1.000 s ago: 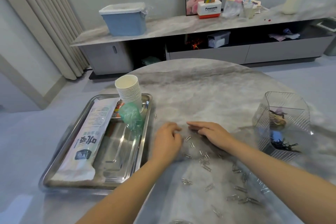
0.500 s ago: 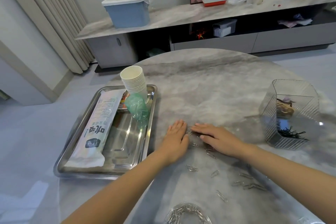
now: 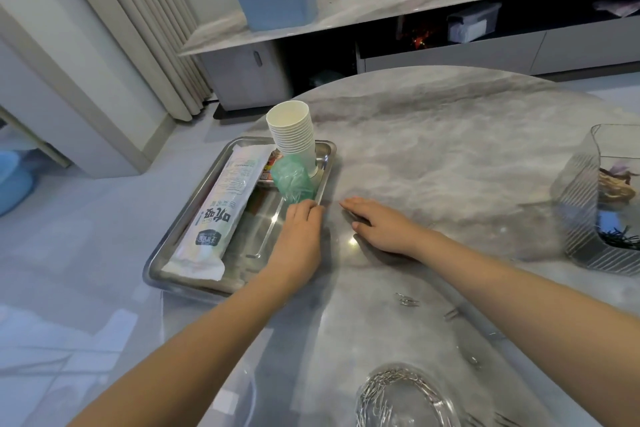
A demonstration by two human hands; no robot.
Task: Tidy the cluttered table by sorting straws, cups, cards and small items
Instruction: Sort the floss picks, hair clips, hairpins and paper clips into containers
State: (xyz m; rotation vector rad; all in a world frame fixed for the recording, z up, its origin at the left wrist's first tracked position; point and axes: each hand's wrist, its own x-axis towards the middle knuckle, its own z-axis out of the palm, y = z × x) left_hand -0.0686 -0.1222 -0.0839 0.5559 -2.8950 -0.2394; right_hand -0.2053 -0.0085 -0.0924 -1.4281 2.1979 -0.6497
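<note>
Paperclips are the job right now: thin bent wire, light, stiff, slick on polished stone, so hard to pinch one at a time. Judgement: better to sweep them flat under the fingers into a pile, then scoop w/ cupped palms. A few loose paperclips (image 3: 407,299) lie on the tabletop (image 3: 450,135) near the front edge, well apart from both hands, w/ a couple more blurred bits further right. A big heap already sits in the clear bowl (image 3: 401,395) at the bottom of view.

Left hand (image 3: 301,236): palm down at the tray's right rim, fingers curled under at the tips; can't tell if anything is pinched there, the knuckles hide it. Right hand (image 3: 384,225): released, fingers straight and together, flat on the tabletop, pointing toward the left hand, a small gap betw. them. Whether clips lie under it isn't visible.

Steel tray (image 3: 166,263) at left carries the straw pack (image 3: 214,215) lying lengthwise, the paper cup stack (image 3: 292,132) upright at the far corner, a crumpled green bag (image 3: 292,180) leaning vs. the cups. Ribbed clear box (image 3: 575,222) at right edge holds rubber bands and dark pins.
</note>
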